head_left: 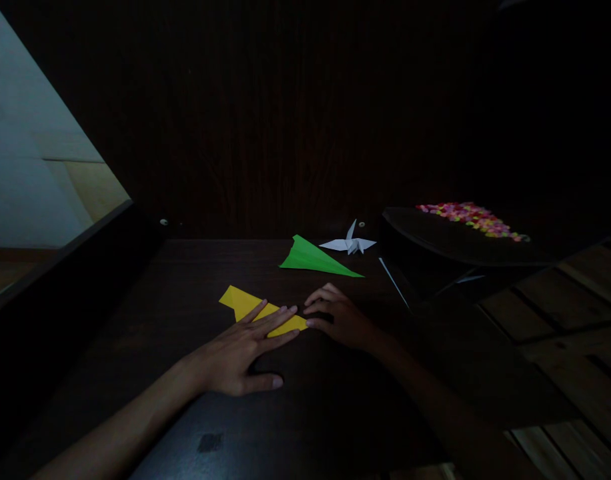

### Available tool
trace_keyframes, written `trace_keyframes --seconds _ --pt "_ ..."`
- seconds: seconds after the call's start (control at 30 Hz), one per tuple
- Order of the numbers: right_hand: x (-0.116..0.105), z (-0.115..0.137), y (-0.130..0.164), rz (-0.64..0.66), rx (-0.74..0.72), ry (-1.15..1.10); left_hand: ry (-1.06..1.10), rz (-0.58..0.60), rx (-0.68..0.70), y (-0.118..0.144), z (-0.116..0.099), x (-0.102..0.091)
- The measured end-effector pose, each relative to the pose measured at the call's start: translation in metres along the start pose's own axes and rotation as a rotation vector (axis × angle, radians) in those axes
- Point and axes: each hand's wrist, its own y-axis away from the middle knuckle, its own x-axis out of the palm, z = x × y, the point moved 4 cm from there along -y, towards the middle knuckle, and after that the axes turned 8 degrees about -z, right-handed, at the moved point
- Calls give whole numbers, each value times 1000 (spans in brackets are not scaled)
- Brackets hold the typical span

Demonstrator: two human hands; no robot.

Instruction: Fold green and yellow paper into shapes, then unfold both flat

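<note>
The left hand lies flat, fingers spread, pressing the folded yellow paper under its fingertips, while the right hand, fingers curled together, touches the paper's end just beside them.

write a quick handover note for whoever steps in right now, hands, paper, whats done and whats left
Left hand: flat, fingers pressing the folded yellow paper on the dark table.
Right hand: fingertips at the paper's right end.
Behind: green folded plane and white paper crane, both finished.
Done: yellow paper partly folded.
Left: probably the remaining folds.
</note>
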Motion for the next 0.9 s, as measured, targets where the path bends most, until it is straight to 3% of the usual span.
trace_keyframes --seconds 0.4,0.9 --pt "3 3 -1 -3 27 25 25 11 27 1 1 0" --pt "7 3 0 -35 -47 32 -7 0 31 1 1 3"
